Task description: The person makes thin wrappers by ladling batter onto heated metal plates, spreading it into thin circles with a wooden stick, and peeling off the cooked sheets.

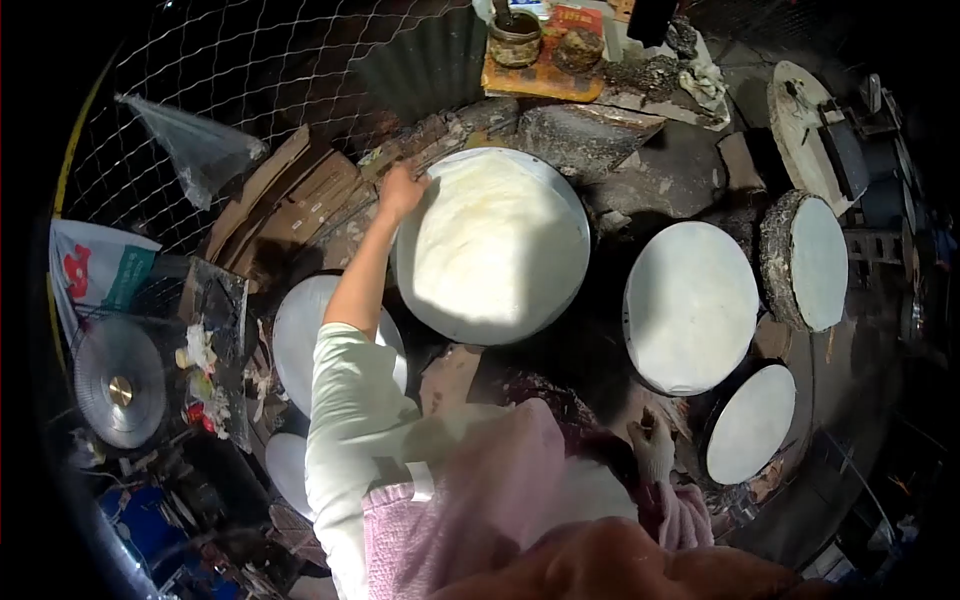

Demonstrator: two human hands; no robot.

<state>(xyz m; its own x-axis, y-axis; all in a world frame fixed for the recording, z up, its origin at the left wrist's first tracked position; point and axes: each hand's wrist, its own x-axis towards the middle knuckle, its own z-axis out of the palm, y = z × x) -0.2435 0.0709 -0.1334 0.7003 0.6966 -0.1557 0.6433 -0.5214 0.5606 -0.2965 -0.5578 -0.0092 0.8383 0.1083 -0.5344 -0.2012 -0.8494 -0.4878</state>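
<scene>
A large round vessel (490, 245) with a creamy white, streaked top stands at the centre. My left hand (403, 192) is at its upper left rim, fingers closed on the edge. Lower right, close to my body, my right hand (652, 448) looks to be in a pale glove, with its fingers curled; whatever it may hold is too dark and small to make out. Right of the centre is a second round white-topped vessel (692, 308), apart from both hands. A smaller white disc (750, 424) sits below it.
Another white-topped vessel (805, 262) with a rough side stands at the right. Behind my left arm is a white disc (300, 335). Cardboard (290, 205) and wire mesh lie at the left, above a fan (120, 382). A jar (514, 40) stands on the orange board (540, 80).
</scene>
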